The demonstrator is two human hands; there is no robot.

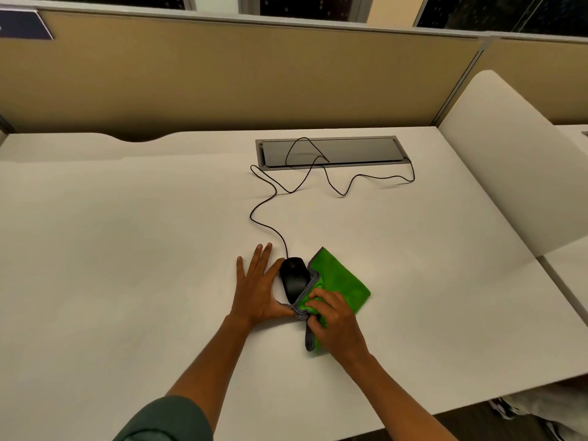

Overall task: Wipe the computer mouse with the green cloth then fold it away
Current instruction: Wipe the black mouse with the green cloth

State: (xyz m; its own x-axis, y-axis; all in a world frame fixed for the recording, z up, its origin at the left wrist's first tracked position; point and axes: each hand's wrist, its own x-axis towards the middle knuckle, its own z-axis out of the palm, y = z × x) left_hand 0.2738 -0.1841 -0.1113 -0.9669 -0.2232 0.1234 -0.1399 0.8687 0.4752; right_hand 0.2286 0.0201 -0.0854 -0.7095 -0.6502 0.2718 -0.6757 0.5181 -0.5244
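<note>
A black wired computer mouse point(294, 276) lies on the white desk point(127, 249). My left hand point(259, 286) rests flat beside it on its left, thumb and forefinger cupping the mouse's side. The green cloth point(342, 278), edged in grey, is bunched against the mouse's right and near side and spreads out to the right. My right hand point(334, 316) grips a bunched part of the cloth at the mouse's near right corner. The near end of the mouse is hidden by the cloth.
The mouse's black cable point(264, 205) loops back across the desk to a grey cable tray lid point(331, 152) set into the desk. A tan partition point(222, 74) stands behind. A white divider panel point(509, 160) rises at the right.
</note>
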